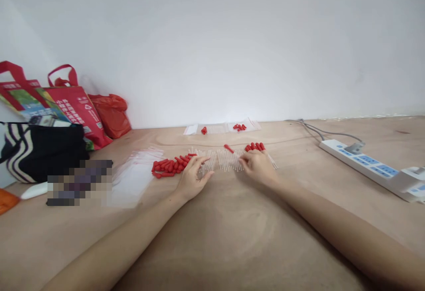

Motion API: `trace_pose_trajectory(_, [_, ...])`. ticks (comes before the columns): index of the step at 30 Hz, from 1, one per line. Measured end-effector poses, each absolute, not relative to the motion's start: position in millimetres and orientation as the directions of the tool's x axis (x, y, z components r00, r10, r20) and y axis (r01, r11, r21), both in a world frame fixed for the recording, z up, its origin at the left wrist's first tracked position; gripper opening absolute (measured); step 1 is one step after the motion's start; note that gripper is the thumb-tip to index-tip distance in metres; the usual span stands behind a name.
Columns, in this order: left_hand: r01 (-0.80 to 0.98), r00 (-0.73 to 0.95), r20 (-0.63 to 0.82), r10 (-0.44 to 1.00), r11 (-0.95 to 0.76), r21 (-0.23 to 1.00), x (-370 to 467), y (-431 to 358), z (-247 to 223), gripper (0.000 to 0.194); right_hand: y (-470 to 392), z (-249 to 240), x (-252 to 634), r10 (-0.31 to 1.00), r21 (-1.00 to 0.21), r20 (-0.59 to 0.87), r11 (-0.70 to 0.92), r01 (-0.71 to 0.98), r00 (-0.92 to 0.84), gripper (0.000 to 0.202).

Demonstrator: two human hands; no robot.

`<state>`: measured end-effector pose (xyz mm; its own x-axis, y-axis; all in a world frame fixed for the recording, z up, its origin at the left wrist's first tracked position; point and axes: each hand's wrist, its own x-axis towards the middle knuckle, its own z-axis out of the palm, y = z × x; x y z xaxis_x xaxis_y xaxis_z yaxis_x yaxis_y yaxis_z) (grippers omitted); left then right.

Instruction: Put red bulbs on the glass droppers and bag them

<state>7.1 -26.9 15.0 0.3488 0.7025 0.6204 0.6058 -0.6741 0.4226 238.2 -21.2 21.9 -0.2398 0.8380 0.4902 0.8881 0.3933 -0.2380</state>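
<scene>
A row of thin clear tubes lies side by side on the wooden table between my hands. My left hand is at the row's left end, thumb and fingers apart, with nothing seen in its grasp. Beside it lies a pile of red rubber-looking bulbs, partly behind the fingers. At the row's right end, my right hand has its fingers curled into a pinch; what is between the fingertips is hidden. A few red bulbs lie just beyond it. One single red bulb rests behind the tubes.
Clear zip bags lie to the left. Bagged tubes and bulbs sit near the wall. A power strip with a grey cable is at right. Red shopping bags and a black striped bag stand at left.
</scene>
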Motion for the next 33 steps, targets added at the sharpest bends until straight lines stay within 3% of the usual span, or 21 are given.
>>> trace_pose_trajectory(3, [0.613, 0.370, 0.605, 0.705, -0.675, 0.412, 6.7, -26.8, 14.0, 0.029, -4.0, 19.4, 260.0, 0.908, -0.374, 0.415, 0.111, 0.921, 0.059, 0.024])
trace_pose_trajectory(6, [0.599, 0.465, 0.571, 0.677, -0.715, 0.360, 8.5, -28.7, 14.5, 0.025, 6.1, 16.8, 277.2, 0.911, -0.383, 0.348, -0.077, 0.921, 0.221, 0.027])
trace_pose_trajectory(8, [0.603, 0.494, 0.556, 0.669, -0.724, 0.335, 9.3, -29.7, 15.1, 0.023, 8.3, 14.4, 282.4, 0.914, -0.362, 0.324, -0.118, 0.925, 0.244, 0.028])
trace_pose_trajectory(15, [0.685, 0.437, 0.564, 0.701, -0.666, 0.296, 8.0, -27.5, 14.0, 0.017, 6.7, 8.8, 280.9, 0.921, -0.316, 0.316, -0.124, 0.941, 0.228, 0.027])
trace_pose_trajectory(22, [0.886, 0.242, 0.579, 0.778, -0.420, 0.195, 5.2, -24.8, 16.0, 0.021, -1.8, 5.6, 259.0, 0.896, -0.241, 0.443, 0.086, 0.967, 0.031, 0.026])
trace_pose_trajectory(28, [0.964, 0.155, 0.576, 0.803, -0.251, 0.091, -19.2, -11.9, 32.0, 0.013, -6.3, 2.8, 246.8, 0.918, -0.209, 0.397, 0.091, 0.974, 0.000, 0.029])
trace_pose_trajectory(33, [0.986, 0.026, 0.512, 0.858, -0.105, 0.126, -48.3, 4.8, 44.6, 0.020, -5.6, 6.8, 246.4, 0.938, -0.163, 0.347, 0.052, 0.985, 0.008, 0.024])
